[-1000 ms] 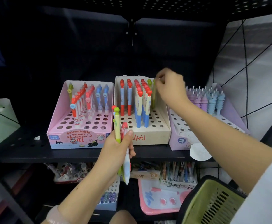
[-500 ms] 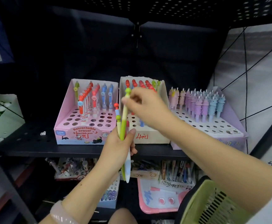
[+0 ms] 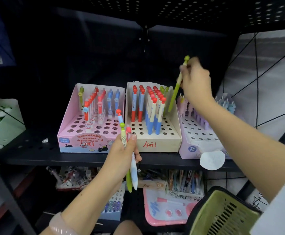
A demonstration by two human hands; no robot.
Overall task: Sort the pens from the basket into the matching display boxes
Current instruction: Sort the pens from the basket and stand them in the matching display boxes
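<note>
- Since half a second ago, the right hand (image 3: 195, 82) has lifted the green pen (image 3: 176, 91) out of the bunch and carried it from frame centre up to the upper right.
- Its fingers pinch the pen near the knobbed top; the pen hangs tilted, tip low over the back right corner of the beige box (image 3: 158, 145), beside the green pens already standing there.
- The left hand (image 3: 121, 155), at lower centre, has its fingers and thumb wrapped round the remaining pens (image 3: 129, 150), in front of the pink box (image 3: 85, 145).
- Judging by this, the green pen is about to go into a free hole in the beige box; the bunch is not yet sorted.
- The green basket (image 3: 223, 216) sits at the lower right.
</note>
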